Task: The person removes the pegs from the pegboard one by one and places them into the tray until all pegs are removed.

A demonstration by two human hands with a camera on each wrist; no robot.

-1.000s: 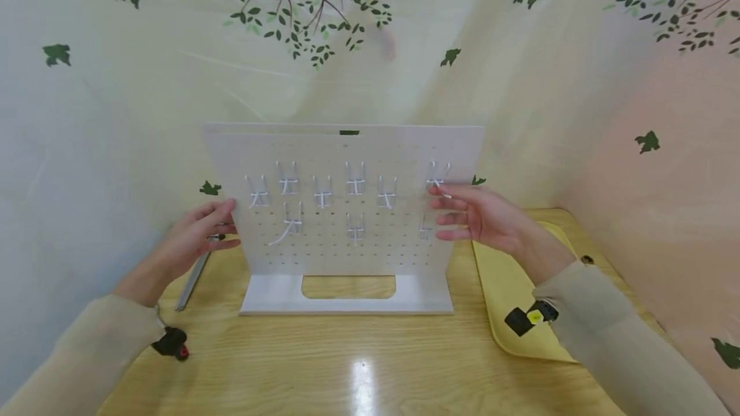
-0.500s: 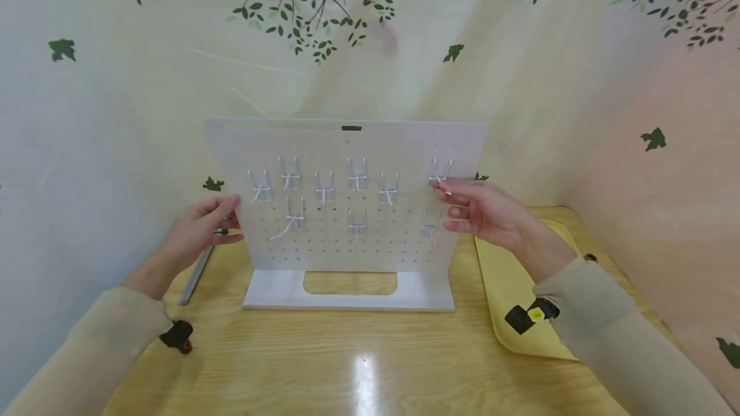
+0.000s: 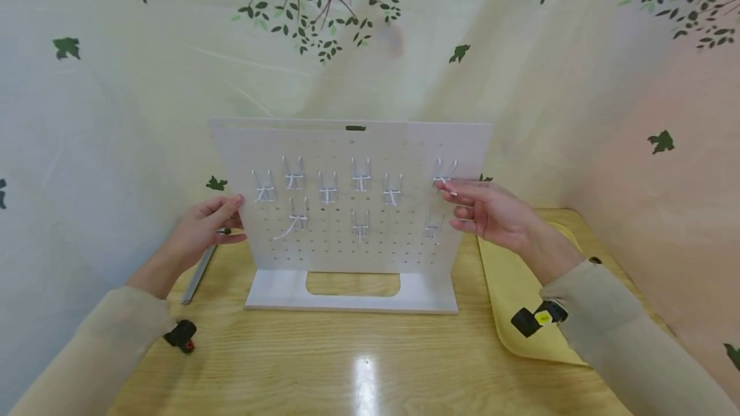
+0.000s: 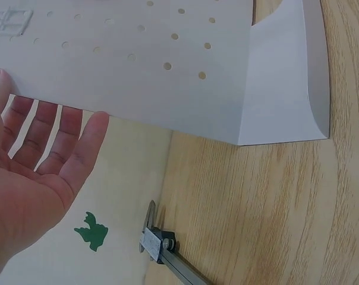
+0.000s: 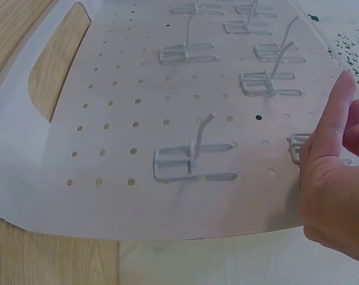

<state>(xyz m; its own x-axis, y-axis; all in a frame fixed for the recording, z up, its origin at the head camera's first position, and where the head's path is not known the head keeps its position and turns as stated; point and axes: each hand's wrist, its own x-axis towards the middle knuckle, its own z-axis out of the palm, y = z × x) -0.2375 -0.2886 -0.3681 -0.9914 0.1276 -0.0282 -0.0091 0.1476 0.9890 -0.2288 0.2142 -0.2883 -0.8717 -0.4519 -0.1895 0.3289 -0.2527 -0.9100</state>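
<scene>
A white pegboard (image 3: 324, 259) stands upright on its flat base, with several white wire hooks (image 3: 361, 178) across its face. My left hand (image 3: 202, 226) grips the board's left edge, thumb on the front and fingers behind, as the left wrist view also shows. At the upper right, my right hand (image 3: 503, 214) pinches a hook (image 3: 442, 178) between thumb and forefinger, its other fingers loosely bent. This hook (image 5: 295, 148) is largely covered by the hand in the right wrist view. A lower hook (image 5: 191, 160) sits just beside it.
A yellow tray (image 3: 509, 313) lies on the wooden table (image 3: 300, 364), partly under my right forearm. Behind my left hand lies a caliper (image 4: 153, 243), its bar pointing toward me. A leaf-printed curtain (image 3: 520, 82) hangs close behind the board.
The lower fingers of my right hand have drawn back slightly from the board, while thumb and forefinger stay at the hook. My left hand keeps its place; the head view has shifted a little.
</scene>
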